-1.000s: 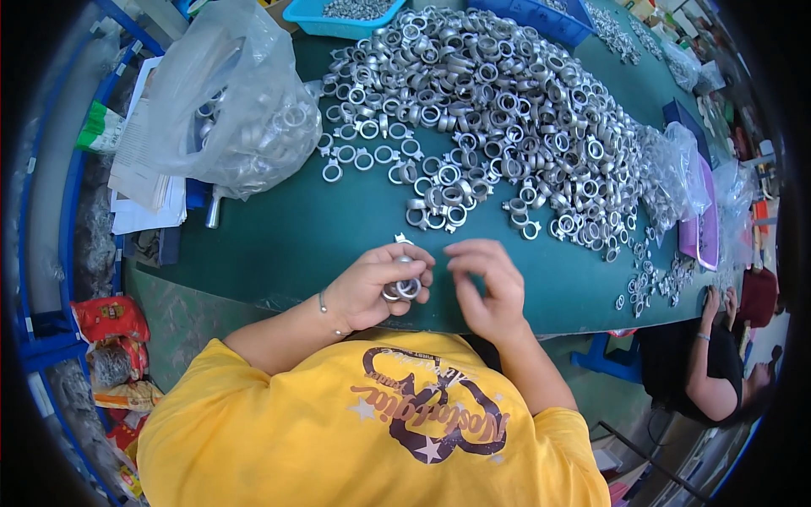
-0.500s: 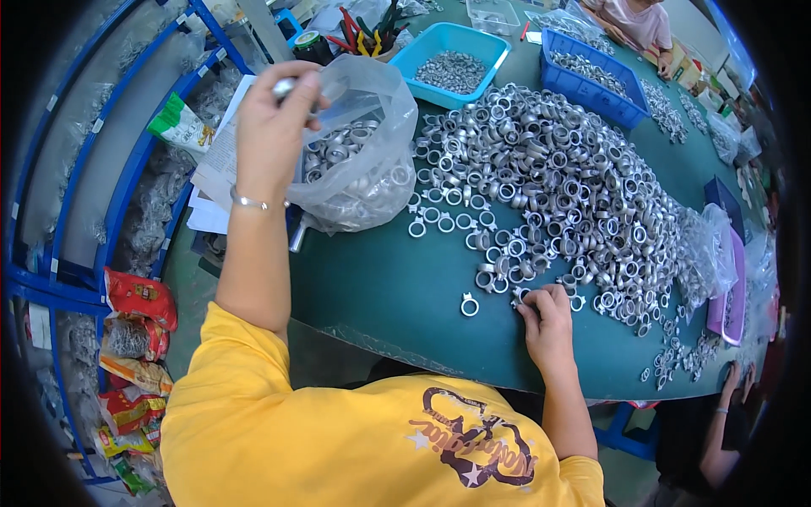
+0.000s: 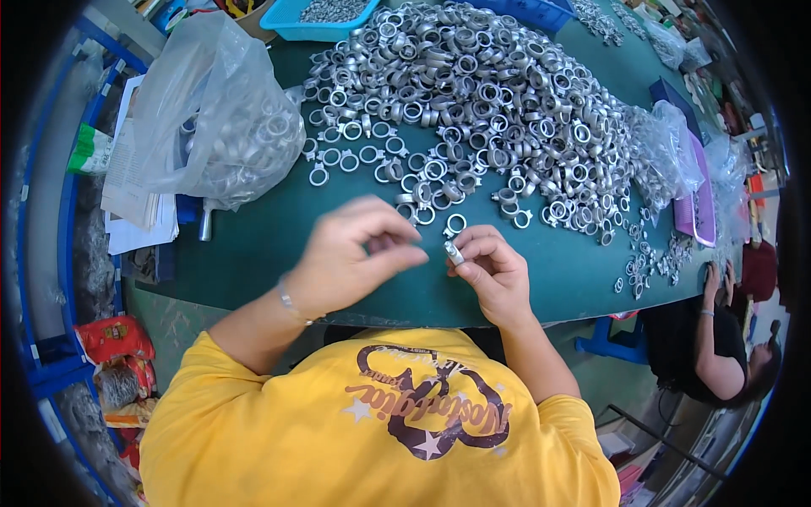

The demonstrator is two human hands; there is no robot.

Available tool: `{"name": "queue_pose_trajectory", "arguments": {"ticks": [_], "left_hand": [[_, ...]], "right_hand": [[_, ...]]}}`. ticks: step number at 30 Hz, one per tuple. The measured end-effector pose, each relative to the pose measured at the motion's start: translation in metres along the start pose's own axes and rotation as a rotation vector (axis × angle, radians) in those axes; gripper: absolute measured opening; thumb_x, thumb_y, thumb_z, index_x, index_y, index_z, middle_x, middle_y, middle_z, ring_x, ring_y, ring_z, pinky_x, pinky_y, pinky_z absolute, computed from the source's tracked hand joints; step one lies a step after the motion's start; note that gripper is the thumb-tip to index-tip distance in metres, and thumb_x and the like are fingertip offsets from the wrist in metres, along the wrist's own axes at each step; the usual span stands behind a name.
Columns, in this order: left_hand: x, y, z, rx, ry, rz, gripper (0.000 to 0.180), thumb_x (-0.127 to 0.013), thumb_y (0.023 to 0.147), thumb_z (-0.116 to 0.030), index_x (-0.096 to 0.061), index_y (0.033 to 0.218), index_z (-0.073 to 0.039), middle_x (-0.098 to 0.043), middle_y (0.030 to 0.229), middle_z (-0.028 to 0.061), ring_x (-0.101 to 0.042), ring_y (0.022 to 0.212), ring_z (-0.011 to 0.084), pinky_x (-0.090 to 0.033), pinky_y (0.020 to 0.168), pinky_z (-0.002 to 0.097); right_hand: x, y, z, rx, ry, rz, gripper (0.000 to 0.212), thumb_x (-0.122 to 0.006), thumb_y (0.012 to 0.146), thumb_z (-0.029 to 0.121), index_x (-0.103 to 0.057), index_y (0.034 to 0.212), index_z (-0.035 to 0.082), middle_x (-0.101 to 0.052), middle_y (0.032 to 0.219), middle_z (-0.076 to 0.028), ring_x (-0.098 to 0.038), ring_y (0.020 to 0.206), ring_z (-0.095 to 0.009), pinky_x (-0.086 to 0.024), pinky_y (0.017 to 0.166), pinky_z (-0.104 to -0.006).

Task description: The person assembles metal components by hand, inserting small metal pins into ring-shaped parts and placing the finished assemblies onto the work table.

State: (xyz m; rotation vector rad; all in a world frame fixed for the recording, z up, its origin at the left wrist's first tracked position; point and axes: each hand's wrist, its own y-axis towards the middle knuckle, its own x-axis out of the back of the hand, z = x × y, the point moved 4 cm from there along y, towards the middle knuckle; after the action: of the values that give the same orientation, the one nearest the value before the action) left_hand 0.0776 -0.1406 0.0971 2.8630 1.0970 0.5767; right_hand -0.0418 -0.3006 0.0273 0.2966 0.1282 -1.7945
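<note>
My right hand [image 3: 494,275] pinches a small silver metal ring [image 3: 454,253] edge-on between thumb and fingers, just above the table's front part. Facing it from the left, my left hand [image 3: 351,253] is slightly blurred, its thumb and forefinger curved with a narrow gap; nothing shows between them. A single loose ring [image 3: 454,224] lies just beyond my right hand. Behind both hands spreads a big heap of metal rings [image 3: 507,101], several with small lugs. A clear plastic bag [image 3: 228,127] partly filled with such rings stands at the left.
A light blue tray [image 3: 317,32] of small metal parts and a darker blue crate [image 3: 528,12] stand at the back. To the right are a purple tray [image 3: 699,190] and plastic bags. Another person's hand [image 3: 714,283] rests at the right table edge. Blue shelving stands left.
My left hand has come from above the plastic bag to beside my right hand, without the metal piece it held. My right hand has lifted a ring off the table. The view has shifted.
</note>
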Motion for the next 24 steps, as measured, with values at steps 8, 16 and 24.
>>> {"name": "queue_pose_trajectory", "arguments": {"ticks": [8, 16, 24], "left_hand": [[-0.049, -0.015, 0.036, 0.367, -0.662, 0.109, 0.011, -0.068, 0.081, 0.002, -0.066, 0.092, 0.005, -0.061, 0.093, 0.0073, -0.061, 0.084, 0.0123, -0.050, 0.074, 0.0217], [-0.045, -0.015, 0.016, -0.049, -0.090, 0.052, 0.011, -0.072, 0.078, -0.004, -0.067, 0.087, -0.002, -0.063, 0.084, 0.0047, -0.061, 0.070, 0.0108, -0.049, 0.062, 0.0227], [-0.050, -0.020, 0.026, -0.076, -0.174, -0.007, 0.017, -0.065, 0.082, 0.002, -0.062, 0.099, -0.002, -0.063, 0.084, 0.0055, -0.061, 0.073, 0.0131, -0.049, 0.059, 0.0238]], "right_hand": [[-0.010, -0.007, 0.005, 0.084, -0.124, 0.032, 0.016, -0.066, 0.080, -0.006, -0.061, 0.095, 0.000, -0.053, 0.109, -0.009, -0.056, 0.096, -0.015, -0.049, 0.081, -0.0252], [-0.004, -0.010, 0.001, 0.066, -0.107, 0.086, 0.023, -0.065, 0.081, -0.007, -0.058, 0.101, 0.000, -0.056, 0.107, -0.010, -0.057, 0.095, -0.015, -0.050, 0.078, -0.0264], [-0.006, -0.009, -0.009, -0.061, 0.334, 0.035, 0.035, -0.064, 0.082, -0.007, -0.049, 0.112, 0.002, -0.059, 0.111, -0.014, -0.060, 0.101, -0.018, -0.053, 0.083, -0.0314]]}}
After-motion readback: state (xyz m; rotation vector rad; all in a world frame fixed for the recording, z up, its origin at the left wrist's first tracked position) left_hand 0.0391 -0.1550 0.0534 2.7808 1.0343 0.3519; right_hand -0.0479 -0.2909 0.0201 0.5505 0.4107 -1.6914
